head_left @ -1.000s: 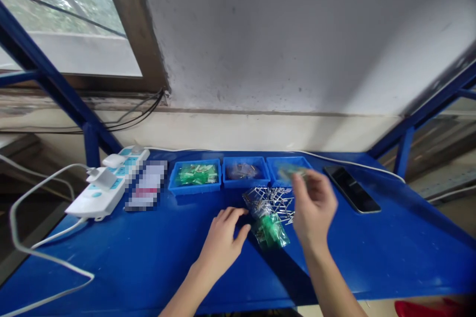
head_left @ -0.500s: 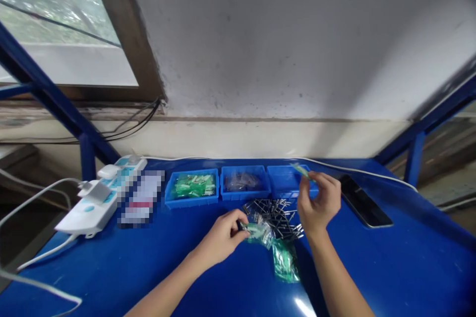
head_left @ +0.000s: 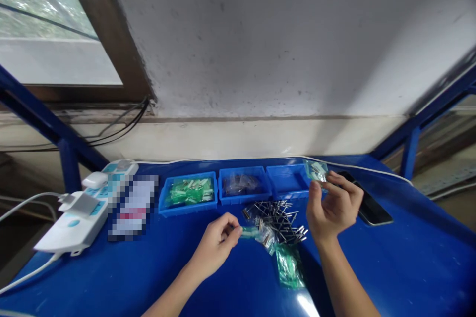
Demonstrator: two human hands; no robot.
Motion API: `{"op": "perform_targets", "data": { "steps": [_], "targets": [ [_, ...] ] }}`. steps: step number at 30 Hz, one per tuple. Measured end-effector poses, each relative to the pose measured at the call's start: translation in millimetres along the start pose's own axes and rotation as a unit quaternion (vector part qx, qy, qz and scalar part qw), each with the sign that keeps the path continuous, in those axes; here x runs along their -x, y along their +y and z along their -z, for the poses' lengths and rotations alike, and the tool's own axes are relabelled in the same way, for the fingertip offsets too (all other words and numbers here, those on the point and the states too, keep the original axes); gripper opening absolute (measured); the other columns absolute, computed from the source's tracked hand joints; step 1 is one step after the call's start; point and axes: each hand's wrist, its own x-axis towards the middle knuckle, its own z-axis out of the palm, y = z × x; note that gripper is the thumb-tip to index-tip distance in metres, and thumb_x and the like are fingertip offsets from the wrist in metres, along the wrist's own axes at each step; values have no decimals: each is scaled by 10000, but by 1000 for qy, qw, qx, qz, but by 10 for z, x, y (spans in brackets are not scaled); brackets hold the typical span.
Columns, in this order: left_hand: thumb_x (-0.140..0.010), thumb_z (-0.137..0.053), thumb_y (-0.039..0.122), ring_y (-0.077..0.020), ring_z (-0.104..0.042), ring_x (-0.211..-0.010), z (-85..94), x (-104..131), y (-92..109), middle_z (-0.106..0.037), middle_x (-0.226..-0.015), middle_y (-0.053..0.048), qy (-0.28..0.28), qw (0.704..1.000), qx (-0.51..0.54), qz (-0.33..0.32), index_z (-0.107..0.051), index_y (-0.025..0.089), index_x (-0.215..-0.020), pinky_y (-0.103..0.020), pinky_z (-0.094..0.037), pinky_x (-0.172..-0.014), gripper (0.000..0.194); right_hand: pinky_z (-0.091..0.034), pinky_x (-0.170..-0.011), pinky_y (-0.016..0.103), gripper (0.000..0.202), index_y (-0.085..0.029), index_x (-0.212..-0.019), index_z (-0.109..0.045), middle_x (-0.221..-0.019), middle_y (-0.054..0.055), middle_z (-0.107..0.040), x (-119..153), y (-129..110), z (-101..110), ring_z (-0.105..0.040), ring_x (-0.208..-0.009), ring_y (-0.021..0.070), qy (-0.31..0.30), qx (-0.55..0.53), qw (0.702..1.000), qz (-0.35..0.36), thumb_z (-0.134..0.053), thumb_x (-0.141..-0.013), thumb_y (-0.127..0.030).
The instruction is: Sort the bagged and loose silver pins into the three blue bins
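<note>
My right hand (head_left: 334, 203) is raised at the right, pinching a small green-tinted plastic bag (head_left: 317, 170) with whitish pieces inside. My left hand (head_left: 219, 240) is low over the table, thumb and forefinger closed on the end of another small green plastic bag (head_left: 250, 232). Beside that bag lies a clear plastic packet (head_left: 266, 236) with small contents that I cannot make out. Behind them is a loose pile of thin black and silver rods (head_left: 280, 218). A larger green plastic bag (head_left: 289, 266) rests in front of the pile.
Along the back stand a blue bin of green bags (head_left: 161, 204), a blue bin of clear bags (head_left: 226, 199) and another blue bin (head_left: 286, 178). A white power strip (head_left: 74, 225) and a blurred-out sheet (head_left: 136, 205) are left. A black phone (head_left: 374, 208) lies right.
My right hand has moved right, and the bag in it now shows its broad side. My left hand has shifted slightly left. The whole view has turned a little.
</note>
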Motion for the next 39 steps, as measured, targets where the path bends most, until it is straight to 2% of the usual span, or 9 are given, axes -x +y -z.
{"op": "perform_targets", "data": {
  "steps": [7, 21, 24, 27, 29, 31, 33, 35, 39],
  "targets": [
    [-912, -415, 424, -122, -440, -613, 37, -13, 9, -382, -662, 40, 16, 999, 33, -1, -467, 201, -840, -238, -439, -595, 240, -526, -800, 428, 175, -193, -812, -618, -919, 42, -521, -11, -17, 26, -611, -921, 227, 14, 1, 998, 54, -661, -703, -63],
    [-919, -400, 408, -117, -377, -607, 52, 25, 45, -362, -668, 40, 41, 999, 31, -8, -462, 197, -835, -221, -343, -567, 235, -513, -798, 392, 119, -194, -821, -611, -907, 53, -545, 12, 18, -1, -612, -932, 232, -76, 84, 993, 9, -654, -735, -125],
    [-916, -404, 403, -119, -390, -613, 59, 34, 69, -371, -671, 39, 48, 998, 36, -9, -468, 196, -839, -221, -353, -573, 230, -509, -802, 424, 149, -197, -846, -608, -902, 55, -550, -69, -55, 12, -612, -921, 235, -28, 33, 999, -6, -626, -745, -89],
    [-908, -424, 386, -115, -393, -608, 46, 30, 76, -397, -670, 37, 45, 998, 38, -18, -480, 186, -829, -218, -348, -568, 222, -483, -861, 466, 222, -220, -928, -598, -959, 63, -537, -109, -354, -85, -593, -977, 243, 16, -41, 999, -12, -579, -768, -66],
    [-897, -445, 366, -116, -411, -612, 21, 21, 56, -430, -674, 31, 48, 998, 35, -24, -491, 178, -819, -220, -348, -565, 209, -455, -909, 469, 248, -242, -977, -586, -1008, 65, -534, -46, -642, -240, -566, -1039, 248, -39, -70, 997, -11, -563, -785, -86],
    [-878, -471, 327, -126, -447, -628, -7, 6, 18, -470, -674, 22, 58, 997, 30, -32, -508, 171, -818, -228, -366, -579, 171, -436, -935, 442, 212, -248, -995, -590, -1057, 73, -548, 81, -904, -433, -516, -1126, 255, -205, -78, 976, 10, -562, -809, -151],
    [-849, -490, 260, -143, -487, -642, -24, -11, -21, -506, -666, 10, 64, 997, 24, -36, -530, 161, -816, -243, -394, -599, 112, -347, -1013, 494, 187, -254, -1017, -609, -1060, 65, -594, 212, -1068, -590, -474, -1184, 271, -419, -84, 902, 60, -535, -847, -231],
    [-823, -496, 199, -154, -516, -661, -19, -25, -45, -537, -680, -2, 71, 996, 19, -46, -543, 153, -824, -253, -417, -624, 66, -246, -1047, 557, 207, -254, -1036, -625, -1060, 60, -625, 279, -1113, -640, -436, -1222, 299, -528, -73, 842, 77, -538, -856, -308],
    [-868, -475, 225, -128, -508, -651, 43, -15, -23, -530, -711, 6, 128, 988, 3, -84, -516, 165, -824, -226, -403, -599, 85, -371, -902, 465, 274, -210, -1040, -627, -946, 74, -649, 197, -1010, -386, -553, -986, 260, -483, -13, 873, -69, -486, -880, -383]
  ]
}}
